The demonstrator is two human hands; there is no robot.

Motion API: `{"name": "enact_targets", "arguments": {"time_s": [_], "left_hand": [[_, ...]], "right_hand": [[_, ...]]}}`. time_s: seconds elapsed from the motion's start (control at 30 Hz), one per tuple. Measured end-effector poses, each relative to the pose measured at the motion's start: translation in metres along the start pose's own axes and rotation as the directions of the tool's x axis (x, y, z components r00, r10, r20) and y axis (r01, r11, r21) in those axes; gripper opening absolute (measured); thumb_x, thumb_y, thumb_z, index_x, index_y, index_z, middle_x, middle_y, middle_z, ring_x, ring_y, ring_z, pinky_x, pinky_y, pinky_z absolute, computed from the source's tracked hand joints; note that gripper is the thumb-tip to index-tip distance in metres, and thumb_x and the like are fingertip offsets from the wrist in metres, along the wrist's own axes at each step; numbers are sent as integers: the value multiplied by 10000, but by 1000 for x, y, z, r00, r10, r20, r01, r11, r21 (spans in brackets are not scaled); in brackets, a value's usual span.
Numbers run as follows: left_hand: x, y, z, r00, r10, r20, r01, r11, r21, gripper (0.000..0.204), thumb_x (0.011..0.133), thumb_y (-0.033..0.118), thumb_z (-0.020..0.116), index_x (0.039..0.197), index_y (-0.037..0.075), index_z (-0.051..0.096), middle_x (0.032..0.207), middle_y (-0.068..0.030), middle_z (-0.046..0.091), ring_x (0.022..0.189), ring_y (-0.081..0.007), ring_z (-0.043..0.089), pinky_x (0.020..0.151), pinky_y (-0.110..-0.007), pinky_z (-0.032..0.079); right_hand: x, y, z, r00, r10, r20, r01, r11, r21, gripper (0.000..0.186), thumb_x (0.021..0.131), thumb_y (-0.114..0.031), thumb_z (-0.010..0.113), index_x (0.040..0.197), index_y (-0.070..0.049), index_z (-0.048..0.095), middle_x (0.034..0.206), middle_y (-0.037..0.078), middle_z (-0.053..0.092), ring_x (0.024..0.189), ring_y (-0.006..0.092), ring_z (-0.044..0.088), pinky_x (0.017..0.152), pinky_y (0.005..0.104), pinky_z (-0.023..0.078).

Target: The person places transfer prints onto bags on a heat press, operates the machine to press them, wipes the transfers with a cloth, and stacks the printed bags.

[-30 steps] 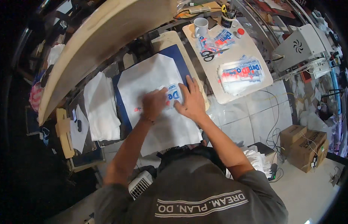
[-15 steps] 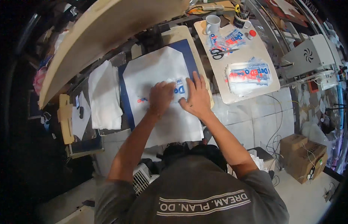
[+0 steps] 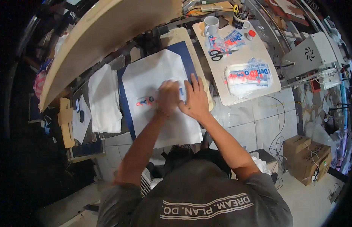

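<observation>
While the right hand [image 3: 196,101] lies flat on the white sheet [image 3: 179,130], thumb spread wide, the left hand [image 3: 168,95] beside it is too blurred to tell its grip.

One person [image 3: 210,185]; one left hand [image 3: 169,95] and one right hand [image 3: 195,97], two in all; one white cloth [image 3: 153,77] uppermost, any layers beneath it too hidden to count; one print [image 3: 147,101] on it, partly covered; one blue board [image 3: 186,60]; one cloth pile [image 3: 105,99], its pieces too merged to number; one tabletop [image 3: 255,51] of pale colour; one white mug [image 3: 211,25] and one dark mug [image 3: 238,23], making two; one pair of black scissors [image 3: 217,55]; one red-lidded jar [image 3: 251,34]; one film stack [image 3: 248,77], its sheets uncountable; loose films [image 3: 232,38], overlapping, number unclear; one machine [image 3: 314,51]; apparently two cartons [image 3: 314,160]; one curved panel [image 3: 108,41].
</observation>
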State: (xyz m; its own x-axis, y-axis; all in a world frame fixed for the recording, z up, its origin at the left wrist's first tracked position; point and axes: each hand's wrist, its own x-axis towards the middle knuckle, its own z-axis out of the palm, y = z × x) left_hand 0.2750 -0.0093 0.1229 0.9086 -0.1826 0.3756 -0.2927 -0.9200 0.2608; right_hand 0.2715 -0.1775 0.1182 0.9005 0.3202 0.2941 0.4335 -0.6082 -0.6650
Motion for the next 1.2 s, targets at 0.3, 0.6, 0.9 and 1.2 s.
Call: {"name": "enact_targets", "arguments": {"time_s": [0.3,0.6,0.9,1.2], "left_hand": [[6,4,17,984,84,-159,-106,985,-139,154,942,145,613,993,28,700,891,-172,644,901,-381,609,820,-485,495],[-54,9,-14,975,139,-175,-128,989,70,78,863,127,651,913,67,651,837,-96,630,810,-307,627,781,-478,483],[-52,36,-17,992,44,-118,-55,993,-100,74,838,47,681,911,53,672,837,-106,637,824,-292,639,789,-459,501],[-50,40,-12,967,114,-227,-131,989,-63,82,800,38,683,780,84,617,760,-80,604,732,-268,615,705,-433,479]], "right_hand": [[1,12,-1,997,-64,48,64,998,-11,702,777,-195,634,1430,37,519,1595,321,322,1461,564,281,1189,571,350],[1,12,-4,991,-130,44,131,991,-25,625,804,-123,576,1425,-193,593,1600,321,313,1451,587,278,1154,593,388],[1,15,-3,989,-147,33,147,989,18,549,843,-165,549,1381,-222,635,1605,301,314,1447,580,276,1210,593,292],[-5,19,-2,990,-130,52,130,991,11,534,851,-196,559,1379,-213,634,1611,298,309,1447,587,273,1214,613,274]]}}
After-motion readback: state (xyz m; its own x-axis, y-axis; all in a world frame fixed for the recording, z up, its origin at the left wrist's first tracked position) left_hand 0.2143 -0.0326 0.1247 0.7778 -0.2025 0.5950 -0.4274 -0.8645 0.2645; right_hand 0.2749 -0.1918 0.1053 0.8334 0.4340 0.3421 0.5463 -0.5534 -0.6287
